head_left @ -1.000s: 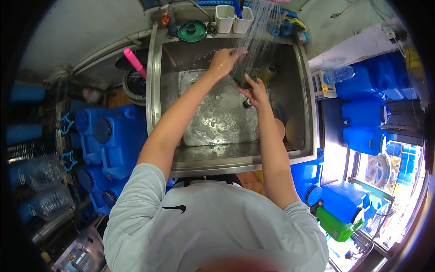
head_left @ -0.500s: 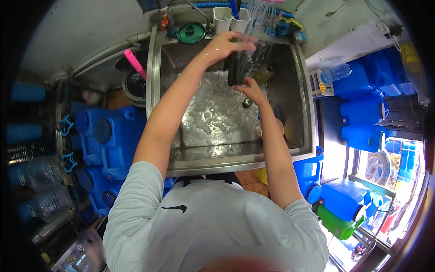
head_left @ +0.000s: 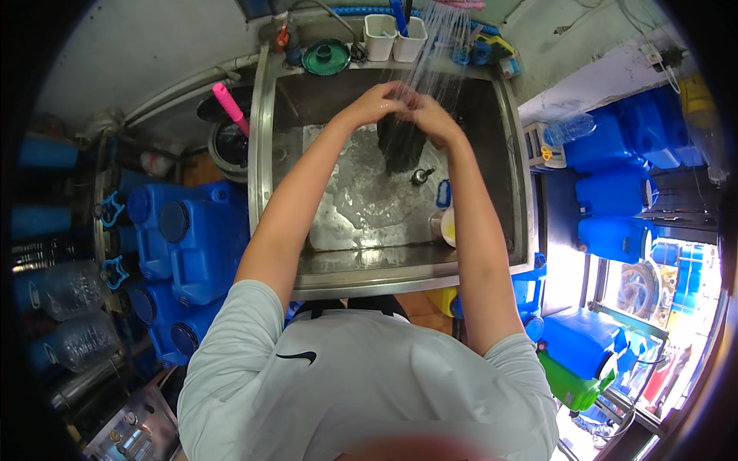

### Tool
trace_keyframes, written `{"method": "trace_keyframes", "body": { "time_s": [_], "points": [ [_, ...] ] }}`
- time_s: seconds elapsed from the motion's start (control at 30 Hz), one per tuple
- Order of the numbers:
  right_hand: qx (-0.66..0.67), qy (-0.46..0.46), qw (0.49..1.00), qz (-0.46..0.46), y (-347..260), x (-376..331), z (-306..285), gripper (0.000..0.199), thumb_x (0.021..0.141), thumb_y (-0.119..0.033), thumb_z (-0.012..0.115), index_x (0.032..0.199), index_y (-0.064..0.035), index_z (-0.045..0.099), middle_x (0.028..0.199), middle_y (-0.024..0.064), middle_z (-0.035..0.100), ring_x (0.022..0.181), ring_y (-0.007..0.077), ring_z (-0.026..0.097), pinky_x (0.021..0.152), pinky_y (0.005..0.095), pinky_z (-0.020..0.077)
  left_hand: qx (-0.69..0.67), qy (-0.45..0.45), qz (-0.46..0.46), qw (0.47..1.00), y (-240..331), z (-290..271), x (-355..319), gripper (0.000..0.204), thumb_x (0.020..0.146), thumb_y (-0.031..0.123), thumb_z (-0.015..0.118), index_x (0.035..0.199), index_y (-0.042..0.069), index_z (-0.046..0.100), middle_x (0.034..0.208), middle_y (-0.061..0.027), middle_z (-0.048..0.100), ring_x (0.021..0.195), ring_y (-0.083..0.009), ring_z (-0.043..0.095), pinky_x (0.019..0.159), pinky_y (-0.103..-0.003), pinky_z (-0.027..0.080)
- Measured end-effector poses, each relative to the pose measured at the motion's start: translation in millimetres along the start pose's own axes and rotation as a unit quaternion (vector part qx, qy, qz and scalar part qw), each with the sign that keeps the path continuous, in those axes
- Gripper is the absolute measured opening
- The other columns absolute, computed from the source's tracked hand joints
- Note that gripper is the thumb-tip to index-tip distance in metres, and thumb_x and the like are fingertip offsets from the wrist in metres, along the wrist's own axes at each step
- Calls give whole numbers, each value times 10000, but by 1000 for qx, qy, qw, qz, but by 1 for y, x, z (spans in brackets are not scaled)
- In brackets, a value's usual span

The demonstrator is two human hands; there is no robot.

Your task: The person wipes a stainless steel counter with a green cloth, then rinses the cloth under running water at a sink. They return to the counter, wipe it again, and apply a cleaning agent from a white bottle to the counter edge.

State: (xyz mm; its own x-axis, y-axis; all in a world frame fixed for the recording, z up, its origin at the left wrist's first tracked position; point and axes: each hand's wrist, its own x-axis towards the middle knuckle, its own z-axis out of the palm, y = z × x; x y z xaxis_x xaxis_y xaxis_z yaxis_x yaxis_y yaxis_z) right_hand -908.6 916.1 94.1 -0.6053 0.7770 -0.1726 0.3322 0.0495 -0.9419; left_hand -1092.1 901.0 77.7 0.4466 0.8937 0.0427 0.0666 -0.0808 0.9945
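Observation:
Water falls in thin streams (head_left: 440, 46) over both my hands, which are close together above the metal sink (head_left: 346, 280). My left hand (head_left: 380, 104) is closed on the top of a dark, limp, cloth-like piece (head_left: 401, 150). Close against it, my right hand (head_left: 432, 119) has its fingers curled at the same top edge; its fingertips are partly hidden. The dark piece hangs down toward the wet sink floor. A small dark metal fitting (head_left: 422, 176) lies just below it. Near my right forearm are a blue ring-shaped piece (head_left: 443, 194) and a pale cup-like container (head_left: 448, 227).
Along the sink's back ledge stand a green round lid (head_left: 326, 57) and two white holders (head_left: 380, 38) with a blue-handled tool. A pink handle (head_left: 229, 106) sticks up left of the sink. Blue jerrycans (head_left: 196, 238) crowd the left, and more blue containers (head_left: 615, 188) the right.
My hands have come together at the top of the dark piece; the right one has moved up from its lower end. The piece now hangs wider and lower, and the fitting is in fuller view.

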Motion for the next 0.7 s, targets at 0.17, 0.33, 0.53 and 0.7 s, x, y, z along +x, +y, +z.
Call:
{"method": "trace_keyframes", "body": {
  "time_s": [0.17, 0.33, 0.53, 0.7],
  "points": [
    [120, 33, 987, -105, -41, -44, -51, 164, 752, -97, 597, 876, 7, 622, 807, 24, 615, 785, 98, 552, 751, 227, 421, -131, -69, -76, 986, 0, 17, 10, 517, 870, 424, 620, 1217, 42, 590, 1162, -50, 608, 1097, -152, 515, 969, -318, 379],
    [108, 200, 963, -148, -34, -67, -52, 496, 745, -249, 741, 1155, -37, 560, 1037, 99, 600, 1014, 186, 559, 908, 287, 414, -212, 10, -150, 966, 25, 47, 11, 640, 864, 323, 690, 1365, 18, 435, 1219, -64, 590, 1170, -159, 521, 1001, -319, 392],
    [180, 78, 980, -44, 9, -66, -23, 633, 779, -236, 778, 1302, -9, 503, 1177, 89, 605, 1103, 187, 555, 955, 298, 410, -419, 65, -14, 906, 45, 28, 1, 527, 907, 306, 633, 1307, 9, 461, 1196, -118, 596, 1081, -226, 596, 918, -385, 483],
    [229, 314, 913, -121, -24, -22, 48, 421, 787, -269, 764, 1052, 31, 635, 923, 107, 694, 868, 224, 657, 817, 331, 486, -529, 263, -184, 785, 19, 53, 4, 393, 929, 404, 549, 1151, 83, 583, 1040, -108, 647, 987, -257, 628, 884, -423, 508]
  ]
}}
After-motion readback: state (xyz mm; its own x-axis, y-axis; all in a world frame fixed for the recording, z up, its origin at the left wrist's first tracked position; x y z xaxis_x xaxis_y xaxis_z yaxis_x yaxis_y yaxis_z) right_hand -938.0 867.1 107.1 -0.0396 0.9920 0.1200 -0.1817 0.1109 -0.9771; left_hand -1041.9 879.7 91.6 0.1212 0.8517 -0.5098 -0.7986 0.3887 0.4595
